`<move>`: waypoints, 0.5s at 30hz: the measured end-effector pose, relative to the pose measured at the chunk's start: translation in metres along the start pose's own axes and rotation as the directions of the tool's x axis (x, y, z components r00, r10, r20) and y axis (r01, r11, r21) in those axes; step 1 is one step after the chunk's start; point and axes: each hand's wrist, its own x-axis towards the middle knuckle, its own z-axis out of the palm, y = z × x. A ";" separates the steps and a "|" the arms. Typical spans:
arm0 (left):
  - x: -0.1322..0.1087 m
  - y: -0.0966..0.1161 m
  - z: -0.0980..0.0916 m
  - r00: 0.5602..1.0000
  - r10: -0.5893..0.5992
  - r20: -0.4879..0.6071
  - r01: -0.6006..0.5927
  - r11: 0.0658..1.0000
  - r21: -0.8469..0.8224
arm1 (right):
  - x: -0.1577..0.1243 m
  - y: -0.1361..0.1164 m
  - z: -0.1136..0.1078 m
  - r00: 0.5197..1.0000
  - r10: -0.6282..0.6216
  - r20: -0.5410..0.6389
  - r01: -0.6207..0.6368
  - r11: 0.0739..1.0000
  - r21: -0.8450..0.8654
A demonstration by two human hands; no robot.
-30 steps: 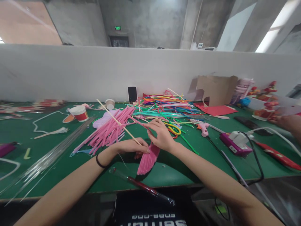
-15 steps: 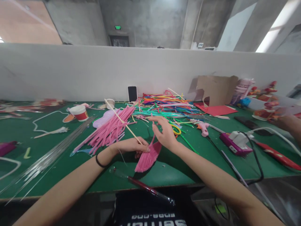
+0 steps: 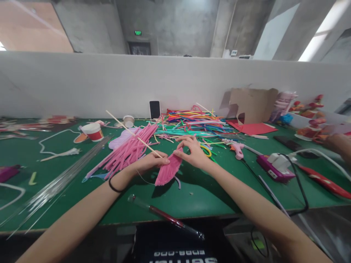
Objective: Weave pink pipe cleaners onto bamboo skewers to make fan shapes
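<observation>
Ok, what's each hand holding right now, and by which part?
Left hand: the pink pipe-cleaner fan by its upper-left edge, plus a thin wooden stick near its lower end. Right hand: thumb at the fan's upper-right edge, grip unclear.

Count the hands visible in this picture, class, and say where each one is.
3. The left hand and the right hand both touch the pink ribbed piece; another person's hand is blurred near the right edge. Others may be hidden.

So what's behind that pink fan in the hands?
A lilac strip pokes out from behind the pink fan, with green table around. The strip's other end and anything directly behind the fan are covered.
</observation>
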 end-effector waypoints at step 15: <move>0.010 -0.006 0.000 0.937 0.122 -0.327 -0.066 0.982 0.178 | 0.004 0.016 -0.006 0.990 0.062 0.127 -0.063 0.998 0.001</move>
